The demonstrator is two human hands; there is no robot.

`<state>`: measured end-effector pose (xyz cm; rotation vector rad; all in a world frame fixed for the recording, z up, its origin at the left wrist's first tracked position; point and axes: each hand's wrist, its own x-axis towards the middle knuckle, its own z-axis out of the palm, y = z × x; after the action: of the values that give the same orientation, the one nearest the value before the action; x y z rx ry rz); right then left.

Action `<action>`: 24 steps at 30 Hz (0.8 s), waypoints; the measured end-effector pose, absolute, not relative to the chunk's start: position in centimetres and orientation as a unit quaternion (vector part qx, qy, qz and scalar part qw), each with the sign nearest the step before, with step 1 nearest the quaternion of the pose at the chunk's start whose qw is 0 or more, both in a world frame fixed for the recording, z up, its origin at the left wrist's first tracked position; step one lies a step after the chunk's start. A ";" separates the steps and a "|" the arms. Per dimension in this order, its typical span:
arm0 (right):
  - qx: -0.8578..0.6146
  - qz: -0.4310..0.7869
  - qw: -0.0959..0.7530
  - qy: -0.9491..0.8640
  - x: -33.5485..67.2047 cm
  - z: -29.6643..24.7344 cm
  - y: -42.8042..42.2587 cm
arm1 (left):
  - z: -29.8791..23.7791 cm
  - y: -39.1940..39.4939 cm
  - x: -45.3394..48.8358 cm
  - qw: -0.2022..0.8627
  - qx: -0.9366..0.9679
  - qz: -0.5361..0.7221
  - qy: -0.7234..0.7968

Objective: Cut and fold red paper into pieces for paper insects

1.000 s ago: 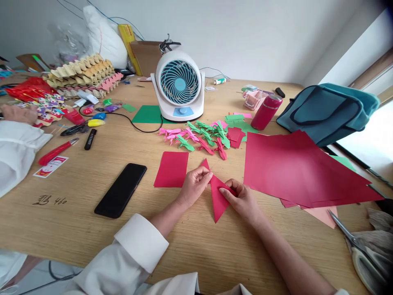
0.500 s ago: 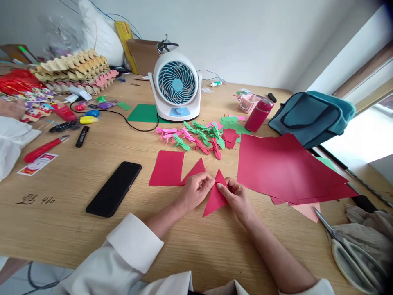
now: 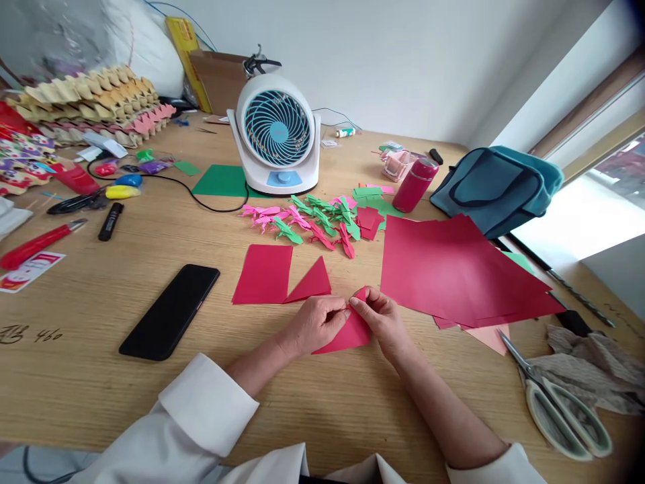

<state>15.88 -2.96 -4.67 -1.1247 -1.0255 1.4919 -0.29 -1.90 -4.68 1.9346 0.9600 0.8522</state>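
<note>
Between my hands is a folded piece of red paper, its lower part spread below my fingers near the table. My left hand pinches its left side, thumb and fingers pressed together. At the paper's upper right corner, my right hand grips with thumb on top and fingers curled behind. The fingers partly hide the folds. Just beyond my left hand lies a red paper triangle, beside a small stack of red paper rectangles. Farther back is a pile of folded pink, green and red paper figures.
Large red sheets lie at right, with scissors and a cloth nearer me. A black phone rests at left. Behind stand a white fan, a red bottle and a teal bag.
The red paper was a tall upright triangle with its tip showing; now my fingers cover the top and its lower part looks wider. The camera view has shifted slightly right.
</note>
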 end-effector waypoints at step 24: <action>-0.448 0.591 0.533 -0.408 16.1 -5.6 -3.2 | -4.3 -2.1 -0.4 0.417 0.758 0.333 0.375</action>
<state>16.14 -3.22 -5.61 -1.0682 -0.9719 1.4091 -0.38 -2.09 -4.35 1.9028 0.9422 0.8359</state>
